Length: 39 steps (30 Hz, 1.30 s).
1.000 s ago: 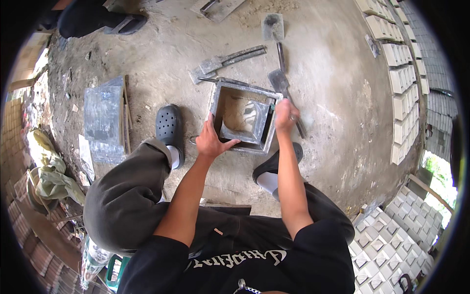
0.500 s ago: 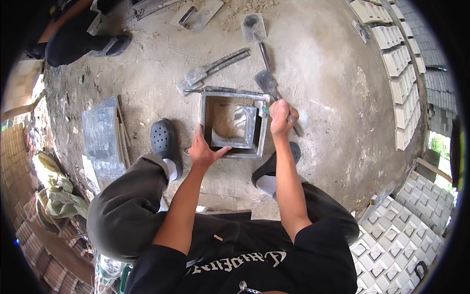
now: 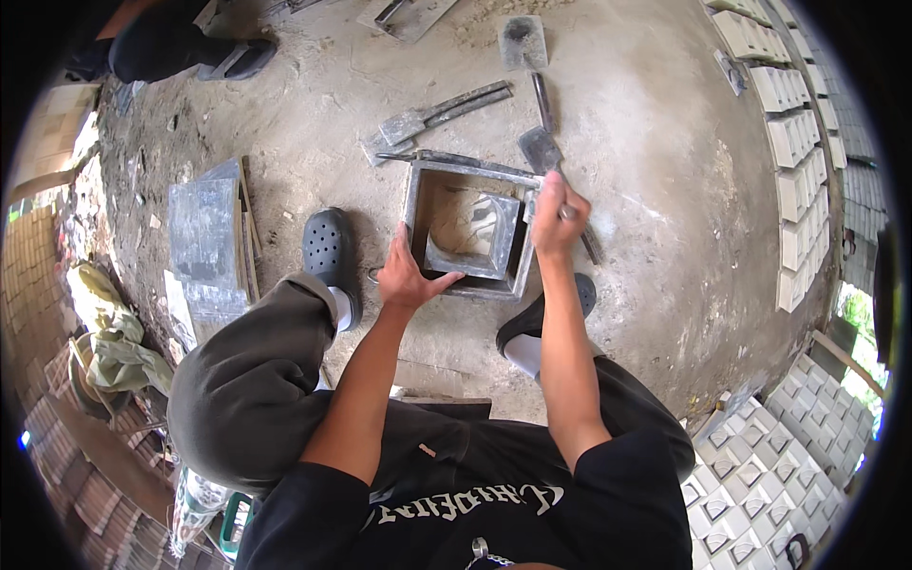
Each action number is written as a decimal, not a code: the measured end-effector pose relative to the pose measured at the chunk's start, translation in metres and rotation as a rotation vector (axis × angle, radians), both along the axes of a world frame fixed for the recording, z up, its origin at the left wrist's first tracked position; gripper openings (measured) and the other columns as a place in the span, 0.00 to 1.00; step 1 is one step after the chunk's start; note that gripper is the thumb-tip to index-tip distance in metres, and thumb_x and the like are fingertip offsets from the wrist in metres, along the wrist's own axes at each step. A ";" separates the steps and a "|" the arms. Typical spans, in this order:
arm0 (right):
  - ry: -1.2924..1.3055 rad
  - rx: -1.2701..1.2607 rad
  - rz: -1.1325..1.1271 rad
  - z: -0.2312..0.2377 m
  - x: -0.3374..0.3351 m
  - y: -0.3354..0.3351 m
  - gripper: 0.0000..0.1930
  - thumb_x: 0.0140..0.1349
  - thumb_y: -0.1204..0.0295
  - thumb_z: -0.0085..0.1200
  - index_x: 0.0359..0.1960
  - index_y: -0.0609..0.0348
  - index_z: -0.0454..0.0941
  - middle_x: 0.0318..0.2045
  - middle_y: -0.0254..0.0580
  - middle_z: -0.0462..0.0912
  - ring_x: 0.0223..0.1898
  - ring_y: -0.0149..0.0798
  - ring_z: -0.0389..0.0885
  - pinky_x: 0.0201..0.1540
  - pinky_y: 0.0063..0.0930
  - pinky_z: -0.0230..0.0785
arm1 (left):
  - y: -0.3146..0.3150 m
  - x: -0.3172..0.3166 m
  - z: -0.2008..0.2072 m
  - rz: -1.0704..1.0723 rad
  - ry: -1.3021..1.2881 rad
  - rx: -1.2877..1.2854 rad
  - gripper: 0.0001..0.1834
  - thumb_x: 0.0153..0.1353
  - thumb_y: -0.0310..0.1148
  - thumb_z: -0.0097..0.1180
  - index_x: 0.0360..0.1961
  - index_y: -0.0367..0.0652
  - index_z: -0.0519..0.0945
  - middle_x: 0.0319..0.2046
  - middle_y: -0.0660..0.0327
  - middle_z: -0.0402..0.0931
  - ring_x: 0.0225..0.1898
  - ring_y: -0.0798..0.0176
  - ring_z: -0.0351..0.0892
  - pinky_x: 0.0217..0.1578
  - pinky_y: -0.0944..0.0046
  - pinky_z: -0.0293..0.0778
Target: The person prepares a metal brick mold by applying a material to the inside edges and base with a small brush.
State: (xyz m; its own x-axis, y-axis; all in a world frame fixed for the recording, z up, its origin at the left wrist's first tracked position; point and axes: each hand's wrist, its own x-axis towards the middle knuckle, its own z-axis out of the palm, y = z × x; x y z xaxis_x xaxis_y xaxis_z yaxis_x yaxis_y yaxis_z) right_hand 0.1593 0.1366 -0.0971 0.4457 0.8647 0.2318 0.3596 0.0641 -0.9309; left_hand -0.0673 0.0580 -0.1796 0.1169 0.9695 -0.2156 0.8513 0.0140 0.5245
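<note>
A square metal mould [image 3: 415, 195] stands on the floor between my feet. Inside it sits a smaller grey frame [image 3: 475, 263] around a pale, dusty surface with a curved pattern. My left hand [image 3: 408, 275] lies spread at the mould's near left corner, its fingers along the left wall and its thumb stretched over the near side. Beside the right wall, my right hand [image 3: 560, 217] is closed around a short rod-like handle [image 3: 568, 212]; the rest of that tool is hidden by my fist. A flat-bladed trowel [image 3: 539, 149] lies just beyond this hand.
Past the mould lie long metal bars [image 3: 465, 103] and another flat trowel [image 3: 522, 43]. Grey plates [image 3: 204, 233] are stacked at left. Pale moulded blocks [image 3: 798, 138] line the right side, with patterned tiles [image 3: 750, 484] at lower right. Another person's foot [image 3: 237, 62] is at upper left.
The whole view has shifted slightly, so the scene sits further right and higher. My right fist has turned a little beside the right wall; the left hand keeps its place on the mould.
</note>
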 end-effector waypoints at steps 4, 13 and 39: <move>-0.102 0.069 0.052 -0.032 0.013 -0.005 0.22 0.69 0.70 0.45 0.14 0.63 0.64 0.10 0.32 0.64 0.13 0.26 0.60 0.18 0.29 0.49 | 0.004 0.006 0.004 -0.015 -0.008 -0.027 0.76 0.30 0.71 0.71 0.71 0.32 0.48 0.59 0.44 0.68 0.56 0.46 0.76 0.47 0.55 0.79; 0.132 -0.031 0.046 -0.063 0.037 -0.005 0.22 0.65 0.69 0.47 0.13 0.63 0.62 0.10 0.31 0.63 0.13 0.25 0.60 0.17 0.29 0.48 | -0.006 0.008 -0.002 -0.033 -0.003 0.052 0.76 0.30 0.75 0.67 0.72 0.34 0.48 0.57 0.45 0.71 0.52 0.48 0.78 0.39 0.56 0.81; 0.429 0.073 0.020 0.021 -0.012 0.014 0.27 0.72 0.62 0.45 0.12 0.51 0.54 0.11 0.27 0.56 0.14 0.25 0.53 0.19 0.25 0.46 | 0.004 0.001 0.002 -0.002 0.046 -0.045 0.77 0.31 0.74 0.68 0.73 0.40 0.43 0.58 0.52 0.68 0.54 0.51 0.77 0.41 0.57 0.80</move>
